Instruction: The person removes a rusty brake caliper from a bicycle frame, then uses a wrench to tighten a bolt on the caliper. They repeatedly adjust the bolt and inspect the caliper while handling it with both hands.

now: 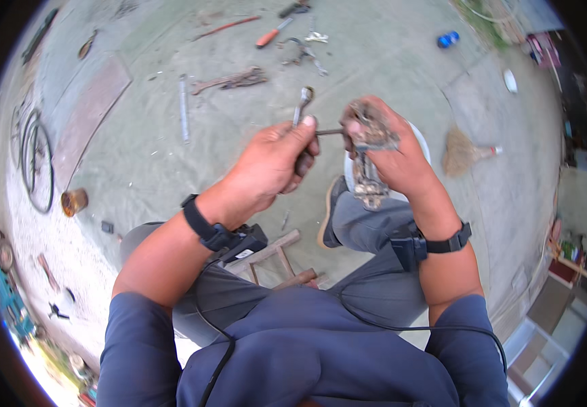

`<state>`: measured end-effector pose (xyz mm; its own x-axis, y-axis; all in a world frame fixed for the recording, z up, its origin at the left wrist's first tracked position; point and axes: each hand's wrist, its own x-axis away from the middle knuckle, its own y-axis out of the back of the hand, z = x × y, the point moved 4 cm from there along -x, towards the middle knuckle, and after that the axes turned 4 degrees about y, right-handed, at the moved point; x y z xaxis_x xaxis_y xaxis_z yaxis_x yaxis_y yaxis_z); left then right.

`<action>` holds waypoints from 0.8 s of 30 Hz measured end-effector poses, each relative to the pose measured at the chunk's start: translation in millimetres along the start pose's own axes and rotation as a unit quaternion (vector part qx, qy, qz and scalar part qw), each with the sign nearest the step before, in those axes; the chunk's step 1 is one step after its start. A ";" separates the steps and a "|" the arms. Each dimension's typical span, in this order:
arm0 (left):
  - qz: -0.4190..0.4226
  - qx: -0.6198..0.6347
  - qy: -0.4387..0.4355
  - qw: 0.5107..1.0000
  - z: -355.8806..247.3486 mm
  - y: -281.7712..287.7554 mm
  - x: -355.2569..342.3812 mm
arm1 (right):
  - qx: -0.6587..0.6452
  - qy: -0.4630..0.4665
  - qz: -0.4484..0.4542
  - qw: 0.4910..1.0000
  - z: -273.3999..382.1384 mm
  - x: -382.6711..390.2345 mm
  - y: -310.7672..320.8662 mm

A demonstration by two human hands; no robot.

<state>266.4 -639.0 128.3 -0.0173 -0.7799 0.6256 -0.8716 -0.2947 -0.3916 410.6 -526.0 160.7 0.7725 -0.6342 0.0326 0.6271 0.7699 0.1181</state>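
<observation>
My left hand (276, 161) is closed around a metal wrench (303, 102), whose shiny shank and rounded end stick up past the thumb. From the same fist a thin dark rod (330, 132) runs across to the part on the right; whether it belongs to the wrench I cannot tell. My right hand (402, 146) grips a dirty, greasy metal part (369, 178) with a wide upper body and a narrower lower end. The rod's far tip is hidden at that part. Both hands are above the ground, in front of my knees.
On the ground ahead lie rusty wrenches (232, 79), a metal strip (184, 108), an orange-handled screwdriver (274, 32) and a blue can (448, 39). A broom head (466, 152) is to the right. A rusty tin (74, 201) and black hose (32, 163) lie left. Cables cross my lap.
</observation>
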 end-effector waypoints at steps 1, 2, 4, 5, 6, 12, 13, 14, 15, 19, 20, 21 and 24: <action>0.001 -0.002 0.000 1.000 0.9 3.1 3.5 | 0.000 0.007 0.003 1.000 -0.3 0.7 -6.1; -0.003 -0.004 0.008 1.000 2.5 7.9 8.4 | -0.040 -0.028 0.006 0.999 -2.5 -1.2 -9.2; -0.029 -0.105 -0.058 0.992 0.4 16.6 17.6 | -0.116 -0.096 0.019 0.988 -3.7 -3.6 -14.2; -0.059 -0.150 -0.130 0.978 -3.2 19.8 23.0 | -0.129 -0.122 0.005 0.984 -3.6 -2.5 -17.2; -0.086 -0.198 -0.199 0.956 -5.8 20.6 29.6 | -0.136 -0.155 -0.001 0.979 -4.1 -2.1 -20.4; -0.204 -0.431 -0.424 0.770 -14.1 33.9 82.7 | -0.219 -0.199 0.081 0.952 2.7 -8.6 -57.5; -0.220 -0.459 -0.440 0.739 -12.5 36.2 93.1 | -0.241 -0.221 0.088 0.941 3.0 -8.9 -64.5; -0.230 -0.502 -0.422 0.719 -9.3 40.1 101.5 | -0.212 -0.242 0.074 0.944 0.5 -9.9 -71.9; -0.240 -0.520 -0.405 0.713 -7.2 46.2 109.4 | -0.219 -0.260 0.087 0.936 0.5 -10.2 -81.2; -0.285 -0.506 -0.397 0.711 1.8 60.9 127.6 | -0.213 -0.237 0.137 0.938 5.0 -16.0 -106.6; -0.298 -0.481 -0.404 0.719 2.6 65.4 127.3 | -0.229 -0.233 0.154 0.933 4.7 -18.7 -111.7; -0.302 -0.439 -0.400 0.745 4.3 69.4 126.2 | -0.206 -0.215 0.140 0.944 3.7 -20.7 -113.2; -0.312 -0.342 -0.391 0.795 11.6 81.8 125.2 | -0.182 -0.163 0.113 0.963 -3.3 -22.4 -120.2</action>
<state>198.6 -767.2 166.7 0.6005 -0.7832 -0.1614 -0.6579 -0.5986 0.4569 318.2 -604.1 142.5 0.8584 -0.3899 0.3333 0.4854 0.8276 -0.2819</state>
